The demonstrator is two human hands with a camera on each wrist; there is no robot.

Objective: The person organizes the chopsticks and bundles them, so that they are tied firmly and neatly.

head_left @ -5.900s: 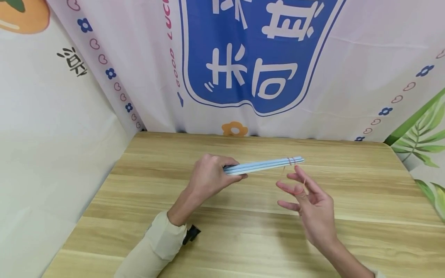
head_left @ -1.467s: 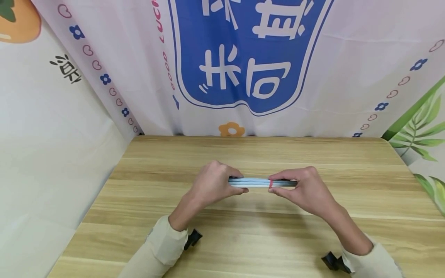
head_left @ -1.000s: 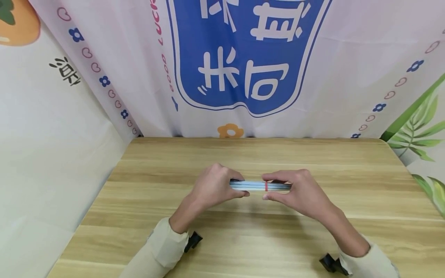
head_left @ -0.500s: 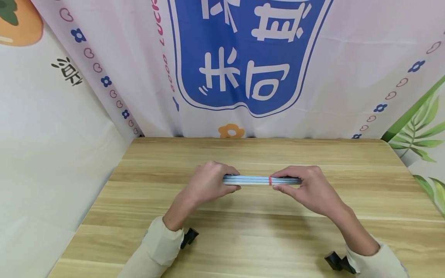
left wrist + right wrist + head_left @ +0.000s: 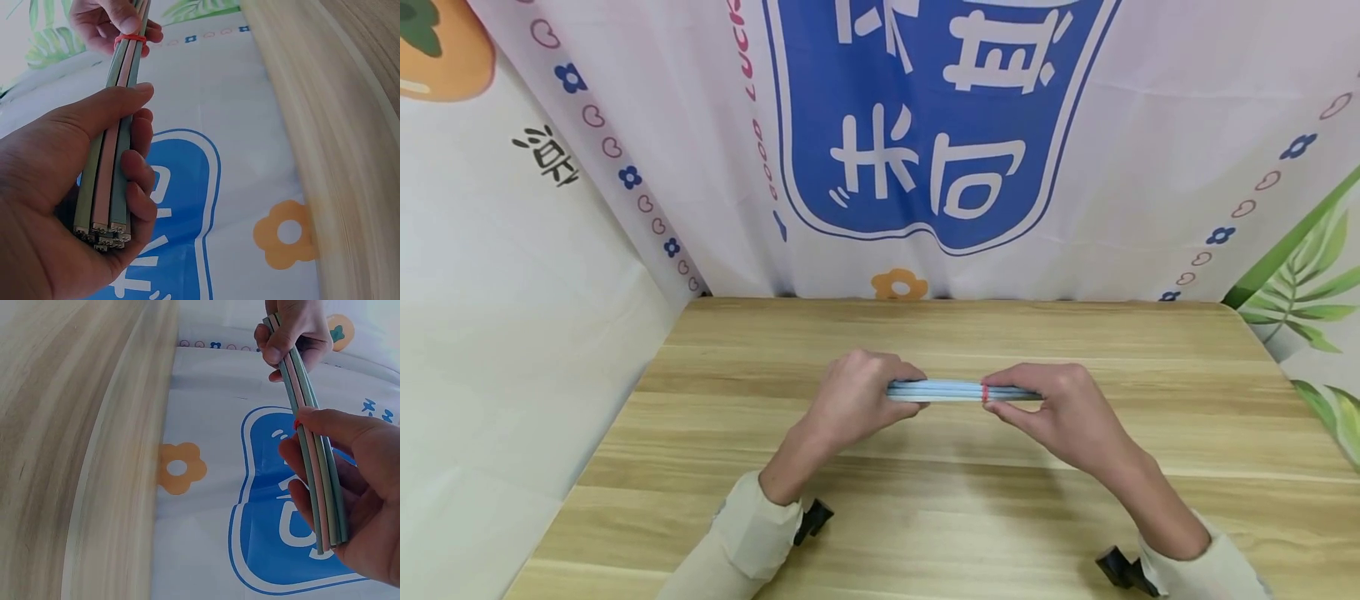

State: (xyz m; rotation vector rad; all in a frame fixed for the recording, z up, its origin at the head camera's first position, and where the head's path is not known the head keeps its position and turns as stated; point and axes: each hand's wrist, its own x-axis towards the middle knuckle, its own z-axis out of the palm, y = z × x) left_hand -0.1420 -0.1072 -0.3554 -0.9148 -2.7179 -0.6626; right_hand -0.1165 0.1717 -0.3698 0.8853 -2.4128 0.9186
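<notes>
A bundle of chopsticks (image 5: 947, 390) in pale green, pink and blue is held level above the table. My left hand (image 5: 857, 396) grips one end, thumb on one side and fingers curled round the other; metal-capped ends (image 5: 103, 237) poke out of the palm in the left wrist view. A red rubber band (image 5: 985, 392) circles the bundle right of its middle. My right hand (image 5: 1071, 412) holds the other end, its thumb and fingertips beside the band. In the right wrist view the thumb lies across the chopsticks (image 5: 319, 481), partly covering the band.
Beneath the hands is a wood-grain table (image 5: 910, 508). A printed cloth (image 5: 1150, 167) with a blue sign hangs behind its far edge. Black wrist mounts (image 5: 814, 521) show at both cuffs.
Earlier the right hand stretched the red band at the bundle's right end, fingers spread. Now the band sits tight farther inward and that hand grips the chopsticks. Lately both hands shift only slightly.
</notes>
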